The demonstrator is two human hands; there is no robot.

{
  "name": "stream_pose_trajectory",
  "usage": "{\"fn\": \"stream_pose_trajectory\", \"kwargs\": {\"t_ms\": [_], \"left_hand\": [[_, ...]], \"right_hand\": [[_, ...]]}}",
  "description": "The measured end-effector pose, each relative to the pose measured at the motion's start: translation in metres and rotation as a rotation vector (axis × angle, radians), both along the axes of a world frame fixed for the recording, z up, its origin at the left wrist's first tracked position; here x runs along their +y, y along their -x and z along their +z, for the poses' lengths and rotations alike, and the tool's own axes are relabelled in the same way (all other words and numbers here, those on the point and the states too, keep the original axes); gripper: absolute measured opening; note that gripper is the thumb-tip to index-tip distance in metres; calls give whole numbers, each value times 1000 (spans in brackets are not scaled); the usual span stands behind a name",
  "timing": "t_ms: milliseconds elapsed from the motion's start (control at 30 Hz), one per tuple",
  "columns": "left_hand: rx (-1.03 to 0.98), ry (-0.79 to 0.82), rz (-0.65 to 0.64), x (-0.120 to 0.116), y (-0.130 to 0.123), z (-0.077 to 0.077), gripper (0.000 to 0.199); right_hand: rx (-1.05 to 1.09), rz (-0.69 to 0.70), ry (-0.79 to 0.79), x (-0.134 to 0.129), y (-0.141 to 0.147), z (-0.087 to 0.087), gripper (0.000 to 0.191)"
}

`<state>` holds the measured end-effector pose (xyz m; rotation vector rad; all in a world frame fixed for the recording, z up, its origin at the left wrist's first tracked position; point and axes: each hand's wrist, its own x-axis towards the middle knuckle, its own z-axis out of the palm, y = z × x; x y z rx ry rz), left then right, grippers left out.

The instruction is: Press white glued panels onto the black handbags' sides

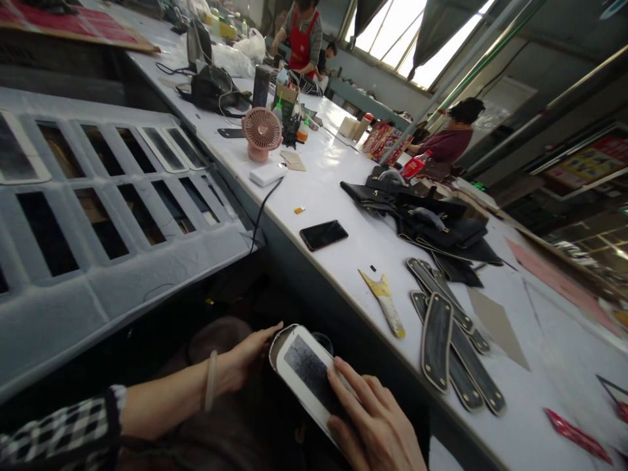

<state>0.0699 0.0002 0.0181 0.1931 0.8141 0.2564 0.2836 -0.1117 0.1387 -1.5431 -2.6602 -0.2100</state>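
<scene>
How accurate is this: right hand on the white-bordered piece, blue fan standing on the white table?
Wrong colour: the head view shows a pink fan on the white table. The right hand is indeed on the white-bordered piece.

This is a workshop for leather-like goods: a long, white, smooth-topped workbench point(314, 191) carries soft black bag-like pieces point(454, 241) and dark, round-ended, riveted straps point(436, 343), while a person in a red bib apron point(299, 44) stands farther back.
</scene>
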Motion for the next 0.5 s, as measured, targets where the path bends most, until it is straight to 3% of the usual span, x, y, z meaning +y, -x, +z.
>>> {"fn": "stream_pose_trajectory", "kwargs": {"t_ms": [233,500], "left_hand": [[-72,56,-27,-1,-4,9,58],[10,48,-91,1,-3,18,65]], "right_hand": [[49,50,-24,-1,0,-7,44],[465,-196,335,11,15,11,46]]}}
